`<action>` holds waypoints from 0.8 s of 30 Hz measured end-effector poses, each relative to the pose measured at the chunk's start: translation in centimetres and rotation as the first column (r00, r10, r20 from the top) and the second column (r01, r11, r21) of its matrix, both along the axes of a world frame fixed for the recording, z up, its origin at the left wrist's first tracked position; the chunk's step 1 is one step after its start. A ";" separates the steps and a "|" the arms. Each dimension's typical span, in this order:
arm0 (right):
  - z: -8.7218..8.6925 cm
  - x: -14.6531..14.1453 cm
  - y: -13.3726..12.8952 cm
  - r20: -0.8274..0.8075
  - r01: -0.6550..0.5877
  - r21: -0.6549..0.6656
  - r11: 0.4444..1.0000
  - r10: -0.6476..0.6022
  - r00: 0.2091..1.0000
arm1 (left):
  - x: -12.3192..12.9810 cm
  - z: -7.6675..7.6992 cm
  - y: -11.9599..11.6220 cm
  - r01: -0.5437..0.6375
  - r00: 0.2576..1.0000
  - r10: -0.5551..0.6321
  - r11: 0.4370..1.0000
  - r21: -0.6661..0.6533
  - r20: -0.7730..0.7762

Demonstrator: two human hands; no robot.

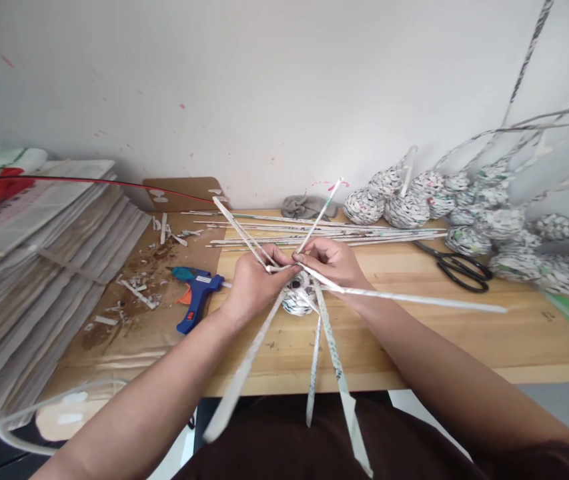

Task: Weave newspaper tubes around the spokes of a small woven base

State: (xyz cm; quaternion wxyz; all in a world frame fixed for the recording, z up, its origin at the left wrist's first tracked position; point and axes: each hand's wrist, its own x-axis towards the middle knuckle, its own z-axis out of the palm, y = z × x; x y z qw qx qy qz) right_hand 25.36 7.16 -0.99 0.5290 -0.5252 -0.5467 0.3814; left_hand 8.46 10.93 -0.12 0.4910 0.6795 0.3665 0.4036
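A small woven ball of rolled newspaper (298,301) is between the hands, over the wooden table, with several paper strips sticking out in all directions. My left hand (263,279) pinches strips at the ball's upper left. Close beside it, my right hand (331,262) has its thumb and fingers closed on strips at the ball's upper right; the fingertips of both hands nearly meet. One long strip (424,300) points right, another (341,373) hangs down toward the person's lap, and a third (244,370) slants down to the left.
Rolled paper sticks (284,233) lie behind the hands. Finished woven paper shapes (407,210) and black scissors (459,270) are at the right. At the left are a blue glue gun (197,297), paper scraps (137,293) and a tall newspaper stack (49,280). A grey cloth (309,207) lies by the wall.
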 end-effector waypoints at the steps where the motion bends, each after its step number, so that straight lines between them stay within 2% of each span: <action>1: 0.0 0.0 0.1 -0.014 0.003 -0.004 1.000 -0.003 1.000 | 0.0 0.0 -0.1 0.018 1.000 -0.018 1.000 0.001 0.006; 6: 0.7 0.0 0.1 -0.215 -0.044 -0.153 0.987 0.010 0.977 | 0.0 -0.7 -0.3 0.052 0.999 -0.051 0.997 0.056 -0.017; 10: 1.5 0.5 -0.3 -0.286 -0.115 -0.297 0.948 0.026 0.958 | 0.0 -1.4 -0.2 0.046 0.999 -0.044 0.992 0.117 -0.024; 17: 2.5 1.7 -0.9 -0.403 -0.324 -0.362 0.874 0.166 0.900 | -0.2 -1.3 0.1 0.135 0.991 -0.131 0.981 0.136 -0.037; 20: 2.9 1.9 -1.0 -0.390 -0.338 -0.370 0.865 0.186 0.902 | -0.2 -1.4 0.2 0.152 0.988 -0.148 0.976 0.157 -0.040; 24: 3.2 2.4 -0.5 -0.281 -0.351 -0.417 0.838 0.249 0.927 | -0.3 -1.5 0.4 0.165 0.986 -0.154 0.965 0.203 -0.068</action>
